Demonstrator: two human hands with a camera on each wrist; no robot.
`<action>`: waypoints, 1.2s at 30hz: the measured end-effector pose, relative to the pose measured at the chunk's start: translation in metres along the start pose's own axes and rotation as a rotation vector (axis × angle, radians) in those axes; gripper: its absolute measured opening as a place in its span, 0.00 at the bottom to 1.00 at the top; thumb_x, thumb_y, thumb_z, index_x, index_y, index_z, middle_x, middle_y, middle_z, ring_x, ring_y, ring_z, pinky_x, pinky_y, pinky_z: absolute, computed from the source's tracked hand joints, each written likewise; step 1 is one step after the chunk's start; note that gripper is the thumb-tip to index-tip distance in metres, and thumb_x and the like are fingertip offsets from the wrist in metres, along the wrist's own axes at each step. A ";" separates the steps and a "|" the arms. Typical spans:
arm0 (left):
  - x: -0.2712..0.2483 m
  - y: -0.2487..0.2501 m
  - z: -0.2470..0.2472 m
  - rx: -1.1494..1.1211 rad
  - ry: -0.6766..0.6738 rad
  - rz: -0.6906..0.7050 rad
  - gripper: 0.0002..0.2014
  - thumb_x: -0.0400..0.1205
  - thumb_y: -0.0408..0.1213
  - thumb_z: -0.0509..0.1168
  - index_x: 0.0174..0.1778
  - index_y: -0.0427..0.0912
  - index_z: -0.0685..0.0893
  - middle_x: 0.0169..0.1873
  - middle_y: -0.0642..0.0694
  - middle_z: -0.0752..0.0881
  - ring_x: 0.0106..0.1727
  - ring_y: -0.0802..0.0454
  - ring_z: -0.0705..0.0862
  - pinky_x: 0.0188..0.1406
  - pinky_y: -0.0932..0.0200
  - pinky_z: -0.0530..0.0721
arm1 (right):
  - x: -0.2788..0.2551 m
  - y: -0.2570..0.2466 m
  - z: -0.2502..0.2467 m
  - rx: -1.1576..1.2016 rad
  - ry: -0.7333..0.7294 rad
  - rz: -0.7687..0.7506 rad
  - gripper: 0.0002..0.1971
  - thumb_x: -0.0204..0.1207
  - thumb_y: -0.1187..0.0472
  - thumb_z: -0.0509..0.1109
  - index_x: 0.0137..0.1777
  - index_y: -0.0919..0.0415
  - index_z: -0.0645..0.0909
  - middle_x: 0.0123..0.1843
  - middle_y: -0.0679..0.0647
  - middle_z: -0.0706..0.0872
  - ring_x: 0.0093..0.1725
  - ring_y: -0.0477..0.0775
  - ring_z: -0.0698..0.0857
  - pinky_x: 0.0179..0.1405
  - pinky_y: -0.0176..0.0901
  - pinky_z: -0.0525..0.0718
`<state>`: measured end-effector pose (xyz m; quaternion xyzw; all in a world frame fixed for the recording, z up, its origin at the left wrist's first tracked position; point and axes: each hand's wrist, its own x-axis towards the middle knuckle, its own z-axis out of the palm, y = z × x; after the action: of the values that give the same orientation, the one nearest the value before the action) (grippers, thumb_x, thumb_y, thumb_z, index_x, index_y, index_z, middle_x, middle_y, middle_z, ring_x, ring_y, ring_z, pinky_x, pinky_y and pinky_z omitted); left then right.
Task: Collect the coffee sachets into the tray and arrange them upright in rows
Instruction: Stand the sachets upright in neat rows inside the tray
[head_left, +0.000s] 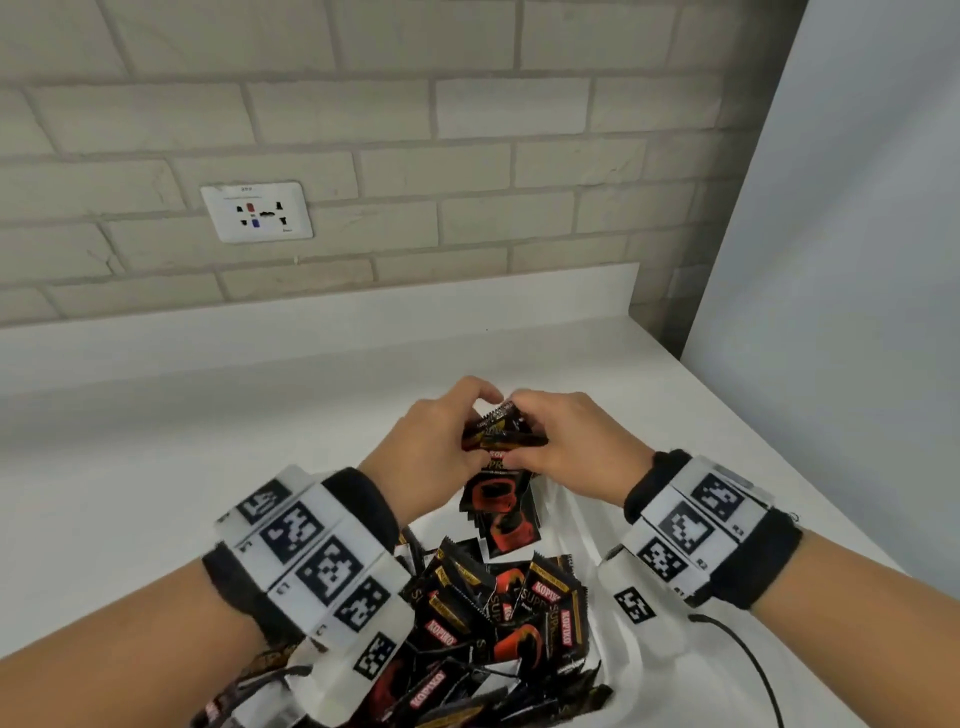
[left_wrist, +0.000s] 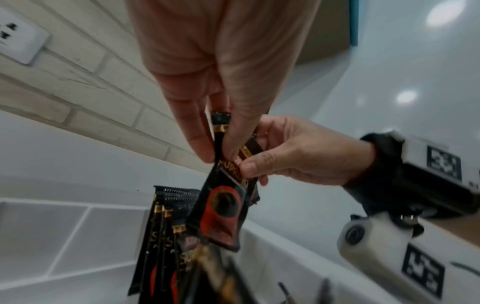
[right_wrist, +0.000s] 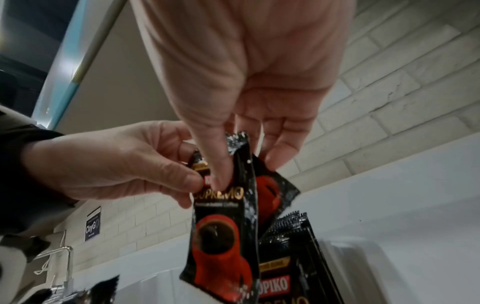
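Both hands meet above the white tray and together pinch a small bunch of black coffee sachets by their top ends. My left hand grips from the left and my right hand from the right. In the right wrist view the front held sachet hangs upright, with a second one behind it. Several upright sachets stand in the tray just under the hands. A loose pile of sachets lies nearer to me, partly hidden by my left wristband.
The white counter runs back to a brick wall with a socket plate. A white panel closes off the right side. A black cable trails from the right wristband. A tap stands far to the left.
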<state>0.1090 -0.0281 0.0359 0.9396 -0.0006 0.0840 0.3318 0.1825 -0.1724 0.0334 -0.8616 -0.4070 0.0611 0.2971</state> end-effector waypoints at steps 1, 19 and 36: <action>0.002 -0.001 0.003 0.035 -0.028 -0.002 0.21 0.79 0.30 0.66 0.65 0.48 0.71 0.46 0.50 0.85 0.41 0.56 0.82 0.38 0.73 0.77 | 0.001 0.001 0.000 -0.043 -0.038 0.007 0.10 0.73 0.60 0.73 0.52 0.59 0.78 0.44 0.51 0.85 0.44 0.52 0.83 0.42 0.42 0.81; 0.010 -0.028 0.038 0.041 -0.237 -0.271 0.28 0.69 0.35 0.76 0.50 0.44 0.61 0.40 0.52 0.70 0.35 0.61 0.71 0.24 0.71 0.70 | 0.020 0.028 0.021 -0.205 -0.306 0.079 0.11 0.72 0.62 0.74 0.51 0.64 0.80 0.50 0.56 0.85 0.48 0.53 0.83 0.49 0.46 0.82; 0.023 -0.039 0.040 0.084 -0.417 -0.520 0.20 0.76 0.44 0.70 0.57 0.33 0.82 0.29 0.47 0.81 0.25 0.56 0.76 0.40 0.58 0.81 | 0.013 0.031 0.017 -0.346 -0.204 0.063 0.23 0.72 0.54 0.74 0.61 0.56 0.67 0.45 0.51 0.82 0.42 0.52 0.79 0.37 0.40 0.73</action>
<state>0.1398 -0.0218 -0.0157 0.9181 0.1748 -0.1977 0.2957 0.2055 -0.1697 0.0039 -0.9013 -0.4124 0.0867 0.0999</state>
